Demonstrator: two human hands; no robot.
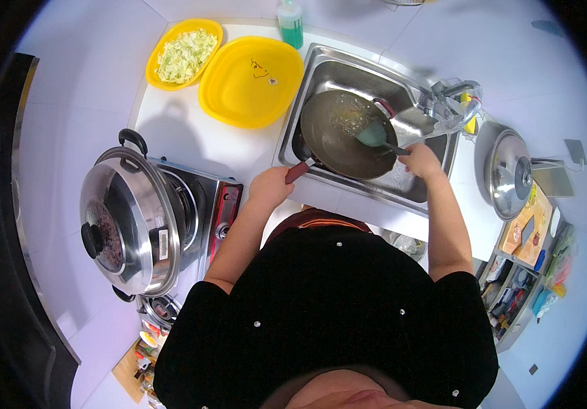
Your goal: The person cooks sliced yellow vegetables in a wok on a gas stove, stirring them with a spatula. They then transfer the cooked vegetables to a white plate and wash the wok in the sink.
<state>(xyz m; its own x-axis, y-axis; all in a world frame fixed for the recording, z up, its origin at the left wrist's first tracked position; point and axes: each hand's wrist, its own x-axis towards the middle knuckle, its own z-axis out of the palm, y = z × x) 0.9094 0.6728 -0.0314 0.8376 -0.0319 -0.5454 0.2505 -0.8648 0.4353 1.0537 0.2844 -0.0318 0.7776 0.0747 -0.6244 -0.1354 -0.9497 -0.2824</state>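
Observation:
My left hand (272, 186) grips the dark red handle (297, 172) of a dark wok (334, 148), which sits in or just over the stainless steel sink (411, 191). A little liquid with bits in it shows inside the wok. In my right hand (420, 161) is the dark handle of a spatula, its green blade (371, 134) lying against the inner wall of the wok. The wok's small red helper handle (384, 108) points toward the faucet (444, 97), which has clear plastic around it.
Left of the sink are a yellow basin (247, 84) and a smaller yellow bowl of chopped cabbage (185, 55). A bottle of green liquid (291, 28) stands behind. A large lidded steel pot (130, 220) sits on the gas stove (217, 214). At right are a lid (509, 174) and a knife (527, 230) on a cutting board (541, 217).

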